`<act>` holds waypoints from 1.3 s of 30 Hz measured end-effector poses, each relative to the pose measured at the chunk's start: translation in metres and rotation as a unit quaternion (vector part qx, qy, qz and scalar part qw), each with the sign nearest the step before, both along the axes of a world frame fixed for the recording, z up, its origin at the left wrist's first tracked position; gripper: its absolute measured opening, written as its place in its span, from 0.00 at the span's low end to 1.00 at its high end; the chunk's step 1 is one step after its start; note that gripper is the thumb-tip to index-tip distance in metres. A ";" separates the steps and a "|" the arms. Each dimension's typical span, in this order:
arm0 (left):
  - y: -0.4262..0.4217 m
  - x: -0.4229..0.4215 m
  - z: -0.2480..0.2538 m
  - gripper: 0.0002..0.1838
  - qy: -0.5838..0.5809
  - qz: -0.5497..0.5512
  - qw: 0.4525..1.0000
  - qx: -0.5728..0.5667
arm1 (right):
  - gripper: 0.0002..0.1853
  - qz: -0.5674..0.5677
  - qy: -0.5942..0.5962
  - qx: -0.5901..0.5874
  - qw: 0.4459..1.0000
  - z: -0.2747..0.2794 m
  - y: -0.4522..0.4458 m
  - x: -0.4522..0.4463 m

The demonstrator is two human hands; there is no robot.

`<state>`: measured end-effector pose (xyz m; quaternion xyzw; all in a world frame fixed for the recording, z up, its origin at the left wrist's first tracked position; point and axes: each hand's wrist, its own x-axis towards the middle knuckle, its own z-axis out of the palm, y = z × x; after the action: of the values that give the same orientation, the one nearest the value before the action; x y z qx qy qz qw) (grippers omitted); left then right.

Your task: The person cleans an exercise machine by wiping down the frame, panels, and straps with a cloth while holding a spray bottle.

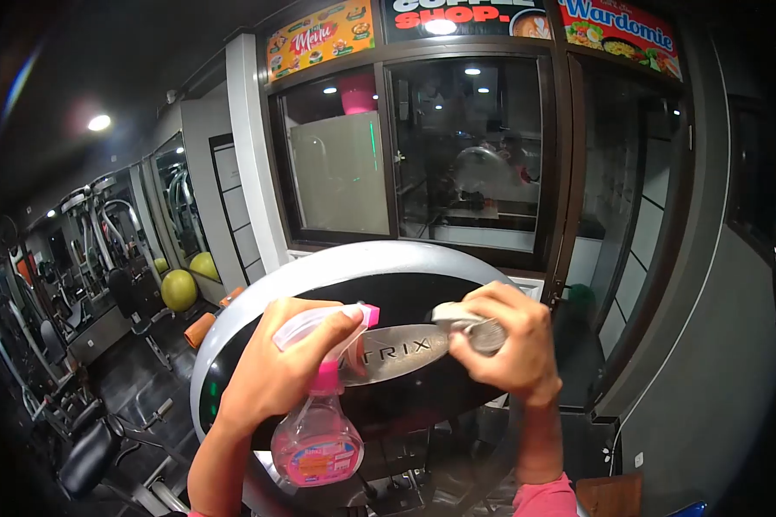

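My left hand (293,349) is wrapped round the neck and trigger head of a clear spray bottle (317,444) with a pink nozzle and a pink label. The bottle hangs upright in front of a machine's rounded console (379,297), black with a silver rim. On the console, an oval silver plate (397,351) carries raised letters ending in "TRIX", partly covered by the bottle. A bunched grey cloth (474,327) is gripped in my right hand (513,340), at the plate's right end. Whether the cloth touches the console I cannot tell.
Behind the console stands a glass-fronted booth (470,155) with menu signs above it. Weight machines (103,224) line the left side, with a yellow-green exercise ball (179,289) on the floor. A grey wall (698,379) is at the right, with a cable running down it.
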<state>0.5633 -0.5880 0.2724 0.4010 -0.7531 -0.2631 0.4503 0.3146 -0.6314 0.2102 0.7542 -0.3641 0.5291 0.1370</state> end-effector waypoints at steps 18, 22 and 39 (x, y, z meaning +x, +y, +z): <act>-0.069 0.011 0.038 0.26 -0.005 -0.143 0.984 0.106 | 0.12 0.016 0.051 0.067 0.996 0.028 -0.014 -0.023; -0.084 0.010 0.042 0.26 -0.019 -0.157 0.979 0.130 | 0.12 0.030 0.052 0.059 0.996 0.034 -0.017 -0.018; -0.100 0.021 0.040 0.27 0.009 -0.230 0.956 0.184 | 0.13 0.084 0.136 0.029 0.987 0.075 -0.062 0.018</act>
<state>0.5847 -0.6882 0.3128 0.2908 -0.7592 -0.4974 0.3027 0.3325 -0.6935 0.2849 0.8505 -0.2928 0.4206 0.1185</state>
